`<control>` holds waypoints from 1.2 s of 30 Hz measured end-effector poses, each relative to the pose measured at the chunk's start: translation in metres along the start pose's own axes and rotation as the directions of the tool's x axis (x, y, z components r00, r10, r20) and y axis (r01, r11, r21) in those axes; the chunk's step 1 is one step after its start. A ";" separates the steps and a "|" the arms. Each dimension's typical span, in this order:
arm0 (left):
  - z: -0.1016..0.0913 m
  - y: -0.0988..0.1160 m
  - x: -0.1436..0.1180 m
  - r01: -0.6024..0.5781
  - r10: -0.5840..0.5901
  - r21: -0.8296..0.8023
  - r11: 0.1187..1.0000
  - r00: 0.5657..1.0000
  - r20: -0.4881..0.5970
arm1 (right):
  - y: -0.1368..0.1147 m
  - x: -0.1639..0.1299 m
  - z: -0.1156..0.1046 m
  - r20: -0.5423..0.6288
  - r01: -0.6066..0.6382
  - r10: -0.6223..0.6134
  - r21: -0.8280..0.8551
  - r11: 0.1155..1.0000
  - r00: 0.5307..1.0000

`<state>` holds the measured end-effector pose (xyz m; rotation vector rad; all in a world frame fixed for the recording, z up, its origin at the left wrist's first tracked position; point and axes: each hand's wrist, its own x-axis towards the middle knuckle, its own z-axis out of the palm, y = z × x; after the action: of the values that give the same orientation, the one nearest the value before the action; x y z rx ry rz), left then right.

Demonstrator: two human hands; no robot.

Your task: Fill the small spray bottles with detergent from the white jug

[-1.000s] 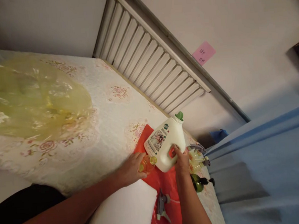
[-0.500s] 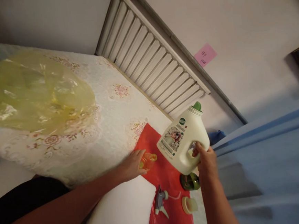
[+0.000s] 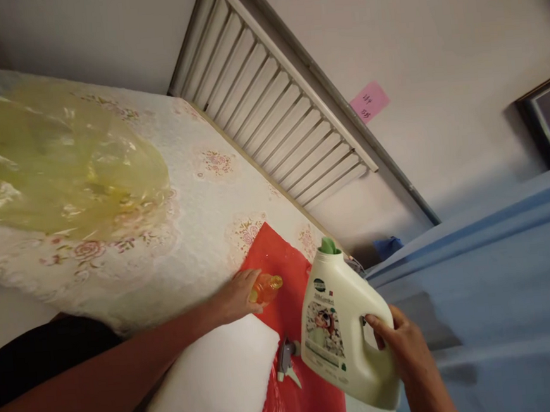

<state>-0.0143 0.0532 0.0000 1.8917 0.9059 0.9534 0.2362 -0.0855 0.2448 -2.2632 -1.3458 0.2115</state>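
From the head camera, the right hand [image 3: 410,354] is wrapped around the handle of a white jug [image 3: 344,327] with a green cap, held upright above the red cloth [image 3: 285,275]. The left hand [image 3: 237,294] clasps a small orange bottle [image 3: 264,288] lying on that cloth. A grey spray trigger [image 3: 284,359] lies beside a white pad [image 3: 217,382]. A yellow plastic bag [image 3: 57,166] rests on the flowered worktop [image 3: 199,205], well apart from both hands.
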 end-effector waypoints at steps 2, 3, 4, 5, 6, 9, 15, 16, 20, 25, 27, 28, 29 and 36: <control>-0.001 0.001 -0.001 0.010 -0.010 -0.009 1.000 1.000 0.002 | 0.005 -0.006 -0.001 0.052 -0.009 0.008 0.021 1.000 0.999; -0.002 0.002 -0.001 0.013 -0.013 -0.017 1.000 1.000 0.008 | 0.009 -0.009 -0.001 0.083 -0.013 0.009 0.043 0.999 0.996; -0.003 0.003 -0.002 0.012 -0.012 -0.025 1.000 1.000 0.013 | 0.013 -0.011 -0.001 0.114 -0.018 0.011 0.066 0.998 0.993; -0.004 0.005 -0.002 0.007 -0.007 -0.032 0.999 1.000 0.017 | 0.018 -0.013 -0.002 0.140 -0.021 0.009 0.088 0.996 0.990; -0.006 0.007 -0.003 0.004 -0.003 -0.037 0.999 1.000 0.019 | 0.022 -0.014 -0.002 0.163 -0.022 0.004 0.106 0.994 0.987; -0.009 0.013 -0.003 -0.011 0.011 -0.041 0.999 1.000 0.012 | 0.035 -0.018 -0.006 0.228 -0.008 -0.027 0.152 0.988 0.973; -0.007 0.010 -0.002 -0.030 0.030 -0.027 0.999 1.000 0.004 | 0.043 -0.023 -0.012 0.308 0.015 -0.071 0.180 0.984 0.949; -0.007 0.009 -0.002 -0.036 0.036 -0.028 0.999 0.999 0.007 | 0.042 -0.024 -0.013 0.313 0.022 -0.076 0.174 0.985 0.947; -0.009 0.011 -0.002 -0.067 0.067 -0.026 0.997 0.997 0.024 | 0.038 -0.022 -0.015 0.368 0.032 -0.083 0.144 0.989 0.926; -0.015 0.015 -0.003 -0.063 0.065 -0.048 0.997 0.997 0.041 | 0.027 -0.017 -0.018 0.412 0.054 -0.097 0.115 0.992 0.906; -0.015 0.016 -0.003 -0.055 0.057 -0.048 0.997 0.997 0.053 | 0.022 -0.016 -0.020 0.429 0.054 -0.102 0.121 0.991 0.897; -0.015 0.015 -0.003 -0.048 0.050 -0.045 0.998 0.997 0.057 | 0.019 -0.016 -0.020 0.439 0.052 -0.102 0.126 0.991 0.893; -0.015 0.015 -0.003 -0.037 0.040 -0.041 0.998 0.997 0.061 | 0.016 -0.015 -0.021 0.447 0.048 -0.101 0.127 0.991 0.889; -0.007 0.007 -0.001 0.000 0.000 -0.013 1.000 0.998 0.057 | 0.000 -0.009 -0.023 0.495 0.060 -0.092 0.080 0.995 0.864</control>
<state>-0.0186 0.0519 0.0088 1.8987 0.8642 0.8986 0.2401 -0.1011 0.2637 -2.1780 -1.6483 0.8502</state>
